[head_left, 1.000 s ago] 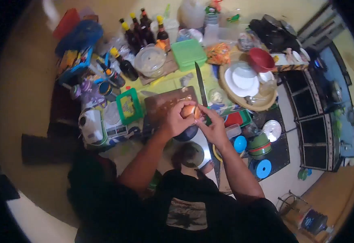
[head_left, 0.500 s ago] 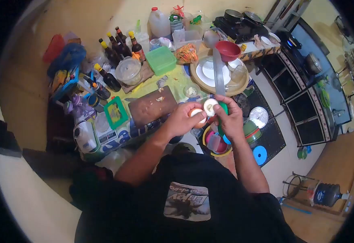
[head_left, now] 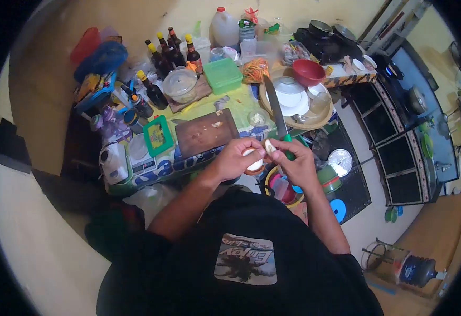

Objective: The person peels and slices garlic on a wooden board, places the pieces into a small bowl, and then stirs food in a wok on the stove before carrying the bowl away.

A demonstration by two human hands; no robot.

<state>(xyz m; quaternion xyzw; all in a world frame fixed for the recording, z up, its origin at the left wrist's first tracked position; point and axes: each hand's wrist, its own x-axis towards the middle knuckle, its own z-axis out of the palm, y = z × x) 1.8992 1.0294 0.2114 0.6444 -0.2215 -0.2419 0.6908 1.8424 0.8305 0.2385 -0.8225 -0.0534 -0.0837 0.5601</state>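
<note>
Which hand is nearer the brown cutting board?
Left. The left hand appears by the near right corner of the cutting board; the right hand is farther right, beyond the left.

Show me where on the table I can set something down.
Bare cloth shows between the green box, board and small bowl. The board's lower left looks mostly bare; scraps lie toward its upper right. It's crowded around the bottles and on the tray.

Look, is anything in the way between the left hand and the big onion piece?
No, nothing I can see: the left hand is holding the big onion piece directly. The knife, gripped in the right hand, points away, not between them.
</note>
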